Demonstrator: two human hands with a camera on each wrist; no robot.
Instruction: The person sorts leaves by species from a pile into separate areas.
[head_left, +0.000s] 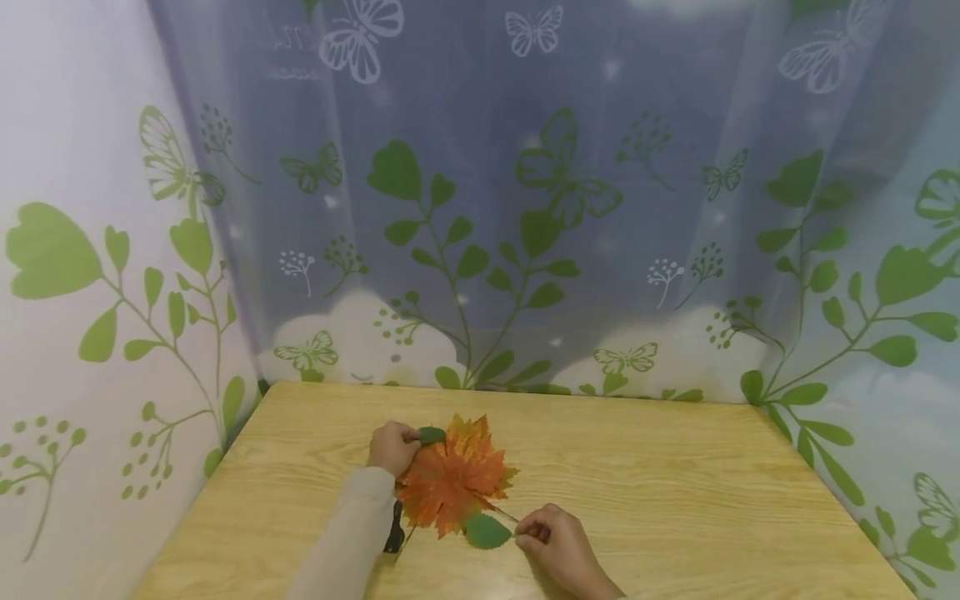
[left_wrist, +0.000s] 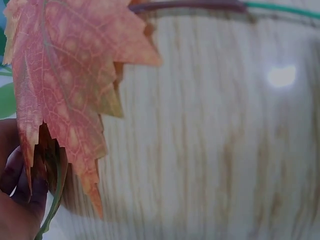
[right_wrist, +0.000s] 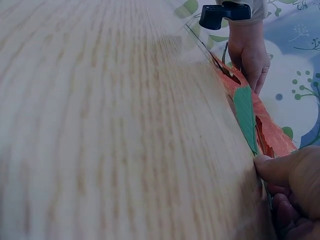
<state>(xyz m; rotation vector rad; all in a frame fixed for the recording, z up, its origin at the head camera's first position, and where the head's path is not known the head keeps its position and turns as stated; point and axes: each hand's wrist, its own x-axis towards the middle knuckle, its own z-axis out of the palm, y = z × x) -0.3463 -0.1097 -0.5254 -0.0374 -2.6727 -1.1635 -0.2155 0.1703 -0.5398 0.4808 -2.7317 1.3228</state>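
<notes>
Orange-red artificial maple leaves (head_left: 459, 477) lie overlapped on the table, with thin stems (head_left: 504, 512) running out to the lower right and lower left. At their upper left, my left hand (head_left: 393, 448) pinches a small green leaf (head_left: 432, 435); in the left wrist view the maple leaf (left_wrist: 75, 75) partly covers its fingers. On the near right side, my right hand (head_left: 561, 546) holds the base of another green leaf (head_left: 487, 531) between thumb and fingertips. The right wrist view shows that green leaf (right_wrist: 244, 115) standing tilted against the orange ones.
Light wood-grained table (head_left: 675, 483) under both hands. Behind it hangs a curtain (head_left: 480, 250) printed with green leaves and butterflies, which also closes off both sides. A black device (right_wrist: 225, 15) sits on my left wrist.
</notes>
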